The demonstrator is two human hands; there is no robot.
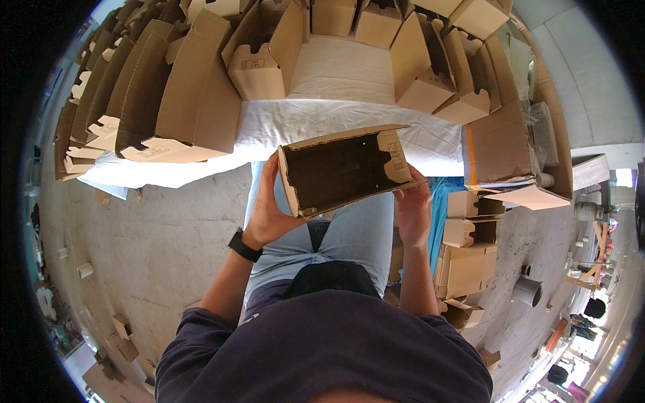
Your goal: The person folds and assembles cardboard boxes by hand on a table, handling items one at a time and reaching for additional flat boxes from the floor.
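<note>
An open cardboard box (336,173) is held up in front of me over my lap, its dark hollow inside facing me. At its right end is a notched flap (395,156) with a printed label. My left hand (270,208) grips the box's left end, thumb along the lower edge and fingers behind the side. Around the right end, near the lower corner, my right hand (414,208) is closed with its fingers partly hidden by the cardboard. Nothing can be seen inside the box.
Ahead stands a table with a white cloth (342,70). Rows of open cardboard boxes (195,87) line its left side, and more boxes (430,74) stand at right. A larger carton (497,151) sits at the right edge. Stacked boxes (467,265) stand on the floor beside me.
</note>
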